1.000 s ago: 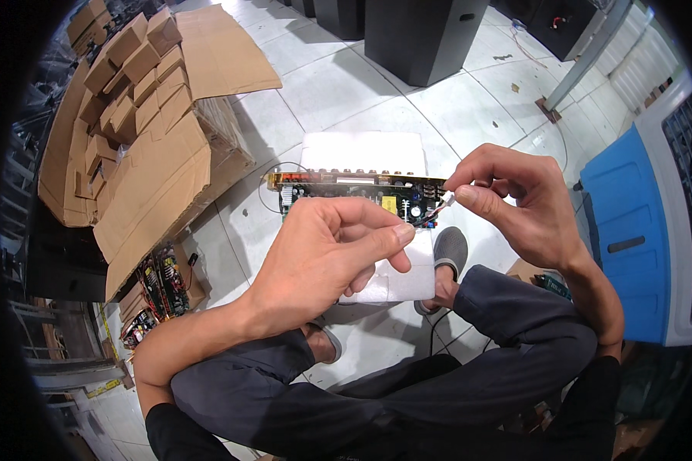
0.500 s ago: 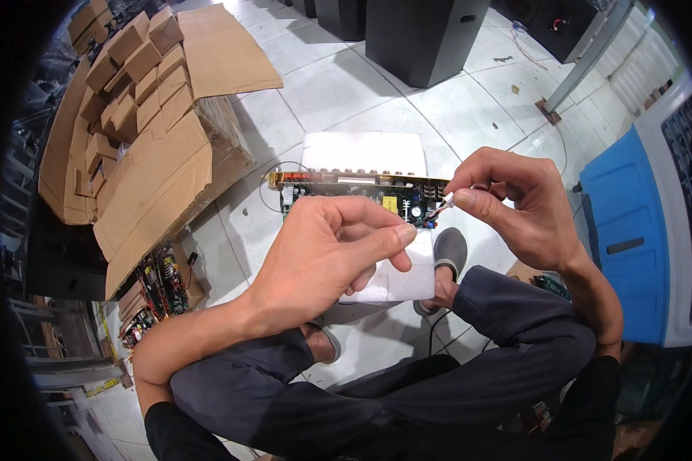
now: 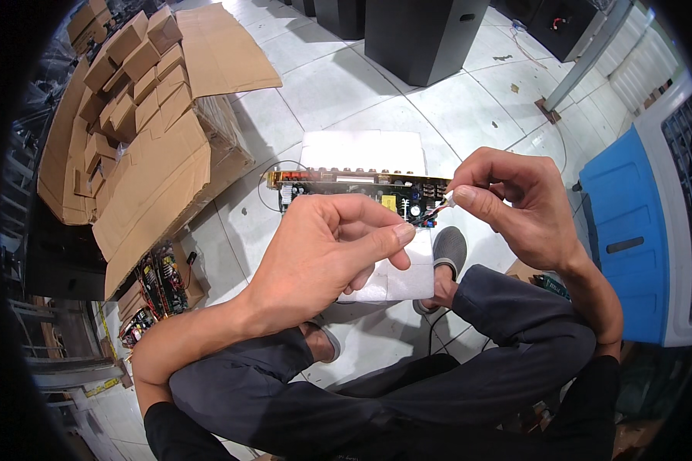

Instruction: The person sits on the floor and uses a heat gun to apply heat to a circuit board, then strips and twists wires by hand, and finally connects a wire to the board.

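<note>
Thumb and forefinger of my right hand (image 3: 527, 201) pinch a small white plug (image 3: 449, 199) with thin wires. These red, black and white wires (image 3: 439, 209) slant down from the plug toward the fingertips of my left hand (image 3: 338, 246). That hand is closed in a pinch at their lower end; the exact grip is partly hidden. Just beyond both hands lies a green circuit board (image 3: 392, 201) with a gold strip, capacitors and a yellow block. It rests on a white foam block (image 3: 361, 147), and my left hand covers part of it.
A large open cardboard carton (image 3: 161, 169) full of small brown boxes stands at the left. Several circuit boards (image 3: 161, 284) lie beside it. Black cabinets (image 3: 423, 38) stand on the tiled floor ahead. A blue and white plastic unit (image 3: 623, 238) is close at the right.
My right fingers have shifted very slightly around the white plug, and the wires sit a little differently. My left hand has stayed nearly still.
</note>
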{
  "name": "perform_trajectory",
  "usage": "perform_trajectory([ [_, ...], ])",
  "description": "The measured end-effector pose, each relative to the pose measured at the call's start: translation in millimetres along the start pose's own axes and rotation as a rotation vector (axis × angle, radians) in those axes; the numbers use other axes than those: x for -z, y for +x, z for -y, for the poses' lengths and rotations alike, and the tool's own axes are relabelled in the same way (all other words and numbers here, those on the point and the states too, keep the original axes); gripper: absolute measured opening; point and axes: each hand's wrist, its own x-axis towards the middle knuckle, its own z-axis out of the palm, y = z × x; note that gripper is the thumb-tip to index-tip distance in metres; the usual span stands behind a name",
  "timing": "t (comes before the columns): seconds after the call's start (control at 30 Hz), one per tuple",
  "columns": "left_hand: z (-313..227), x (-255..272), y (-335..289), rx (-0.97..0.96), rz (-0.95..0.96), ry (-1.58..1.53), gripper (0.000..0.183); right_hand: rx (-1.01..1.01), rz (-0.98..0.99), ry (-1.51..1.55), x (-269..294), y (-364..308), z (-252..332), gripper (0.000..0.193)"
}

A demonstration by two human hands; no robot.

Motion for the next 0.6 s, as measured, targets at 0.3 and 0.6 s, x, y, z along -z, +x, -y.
perform_trajectory([
  [0.3, 0, 2, -2, -0.005, 0.004, -0.033, 0.019, -0.06, -0.086, 0.051, 3, 5, -1, 0.022],
  [0.6, -13, 5, -13, -0.159, -0.118, -0.004, 0.014, -0.126, 0.636, -0.337, -12, 3, -27, 0.027],
])
